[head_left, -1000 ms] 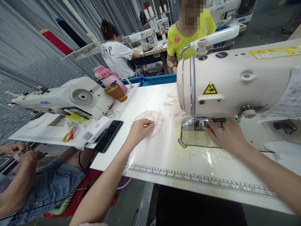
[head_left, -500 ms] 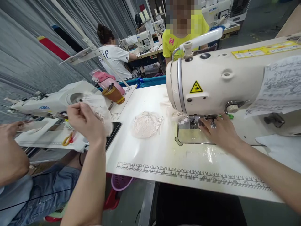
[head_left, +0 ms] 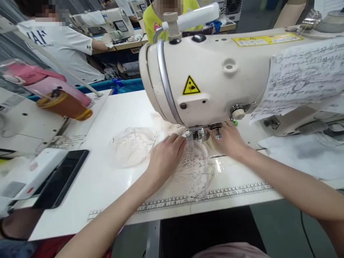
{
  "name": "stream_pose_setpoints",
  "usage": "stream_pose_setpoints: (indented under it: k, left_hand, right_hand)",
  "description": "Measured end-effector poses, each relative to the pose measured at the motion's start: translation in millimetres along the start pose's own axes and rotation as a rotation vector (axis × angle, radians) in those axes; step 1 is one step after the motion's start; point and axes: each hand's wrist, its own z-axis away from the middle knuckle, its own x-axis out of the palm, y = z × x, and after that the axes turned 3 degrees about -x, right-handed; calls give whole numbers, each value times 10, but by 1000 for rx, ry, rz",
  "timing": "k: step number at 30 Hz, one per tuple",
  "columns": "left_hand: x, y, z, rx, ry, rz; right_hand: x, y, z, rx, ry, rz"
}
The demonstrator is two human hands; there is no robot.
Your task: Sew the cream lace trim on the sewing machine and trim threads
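Observation:
My left hand (head_left: 170, 152) is closed on the upper edge of a pale lace piece (head_left: 195, 172), just left of the presser foot (head_left: 198, 134). The lace hangs toward me over the table's printed ruler. Behind the needle area, my right hand (head_left: 228, 139) sits to the right of the presser foot; its fingertips are partly hidden by the sewing machine (head_left: 204, 79), so what they touch cannot be seen. A second lace piece (head_left: 133, 147) lies flat on the white table to the left, with more pale fabric (head_left: 176, 128) behind the foot.
A black phone-like slab (head_left: 63, 179) and a white device (head_left: 34, 173) lie at the table's left side. Beyond them stand a brown cup (head_left: 63, 104) and a pink bottle (head_left: 51, 80). White cloth (head_left: 298, 154) lies right. Two people sit at the far machines.
My left hand has come from the far left, bringing a lace piece to the presser foot. My right hand stays by the needle area. The view has shifted right and closer.

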Motion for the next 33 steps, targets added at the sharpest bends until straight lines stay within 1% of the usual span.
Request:
stream_pose_setpoints:
  k: [1,2,4,5,7,9,12,14,17,19,23,27,33]
  left_hand:
    - [63,16,10,101,78,-95]
    - [112,38,35,202,126,-150]
    - [184,91,105,363,146,-181]
    - [212,114,142,410,140,-187]
    - [251,136,204,448,135,-206]
    - [262,121,250,461,128,-215]
    - [238,63,295,455,87,-211]
    - [223,29,300,436,67,-214]
    - [240,-5,260,426,60,-216]
    - [272,-23,214,429,66,-211]
    - [337,-63,146,417,73,-189]
    - [371,-93,132,405,79,-162]
    - [391,-116,102,381,84,-107]
  right_hand:
    - [-7,0,-6,2,18,-9]
    - [-19,-3,-14,-8,35,-19]
    - [-60,-17,-33,-50,81,-35]
    - [-87,-30,-43,-73,101,-38]
    - [-146,-67,-57,-128,111,-45]
    - [-189,-109,-58,-199,74,-61]
    - [-195,-151,-37,-276,-35,-69]
    - [-173,-159,-19,-249,-77,-38]
    - [-153,-167,-3,-200,-61,-3]
    - [-165,-183,0,-195,-80,4]
    - [-209,-229,-3,-179,-206,6]
    - [-224,-244,-10,-147,-295,-2]
    - [-217,-243,-24,-112,-385,-40]
